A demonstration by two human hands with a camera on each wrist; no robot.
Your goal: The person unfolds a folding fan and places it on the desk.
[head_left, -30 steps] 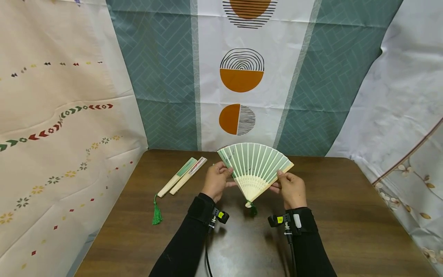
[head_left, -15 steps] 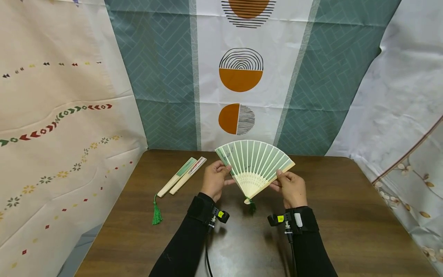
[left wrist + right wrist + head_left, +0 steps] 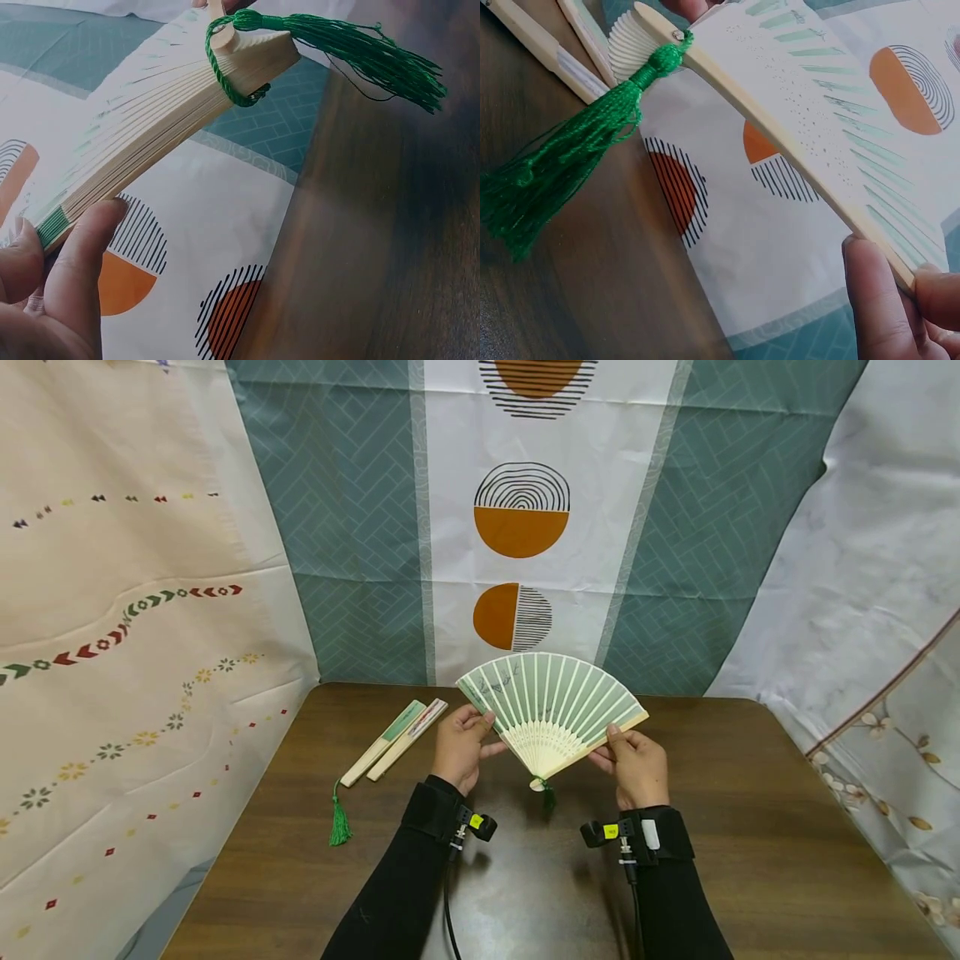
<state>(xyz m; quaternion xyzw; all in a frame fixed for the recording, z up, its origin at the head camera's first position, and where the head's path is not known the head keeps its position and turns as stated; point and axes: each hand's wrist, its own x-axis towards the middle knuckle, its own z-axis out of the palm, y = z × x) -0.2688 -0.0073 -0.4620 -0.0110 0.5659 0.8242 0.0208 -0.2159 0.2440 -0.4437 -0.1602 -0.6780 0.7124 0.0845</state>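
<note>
A pale green folding fan (image 3: 551,706) with cream ribs is spread wide between both hands, its pivot pointing toward the person. The left hand (image 3: 460,747) pinches the fan's left edge, where the left wrist view shows several ribs (image 3: 142,142) still stacked together. On the other side, the right hand (image 3: 637,768) pinches the outer guard stick (image 3: 780,154) between thumb and fingers. From the pivot hangs a green tassel (image 3: 562,180), tied on with a cord. Dark writing marks the left part of the fan's leaf.
Two folded fans lie side by side at the table's back left: one with a green leaf (image 3: 384,743), the other with a whitish, red-marked leaf (image 3: 408,739). A green tassel (image 3: 340,824) trails from the first onto the brown table (image 3: 750,827). Patterned cloth (image 3: 517,527) hangs behind.
The fan has spread wider and risen slightly, its pivot shifting away from the person. The hands have moved a little apart. Both folded fans stay where they were.
</note>
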